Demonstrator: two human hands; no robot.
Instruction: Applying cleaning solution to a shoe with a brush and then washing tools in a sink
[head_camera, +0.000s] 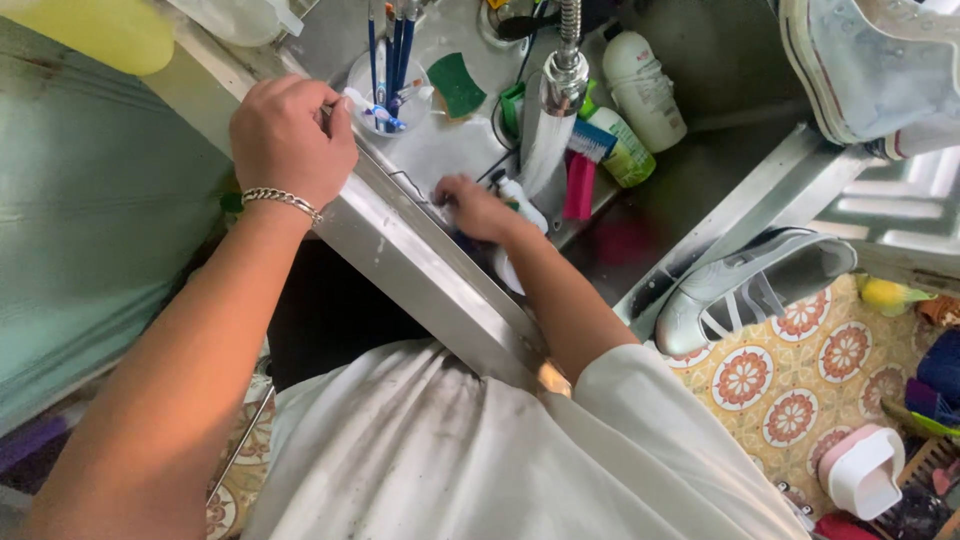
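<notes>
Centre frame, a steel sink (440, 275); left hand (290, 140) fingers curled on its rim, right hand (478, 210) fingers pinching a small bottle (522, 200); patterned floor (800, 390) lower right.

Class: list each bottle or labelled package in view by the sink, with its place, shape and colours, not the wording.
White bottle: behind the tap, upright, rounded, white with a dark cap.
Green bottle: just in front of it, lying tilted, green and yellow label.
Small white bottle: beside the right hand, under the running water.
</notes>
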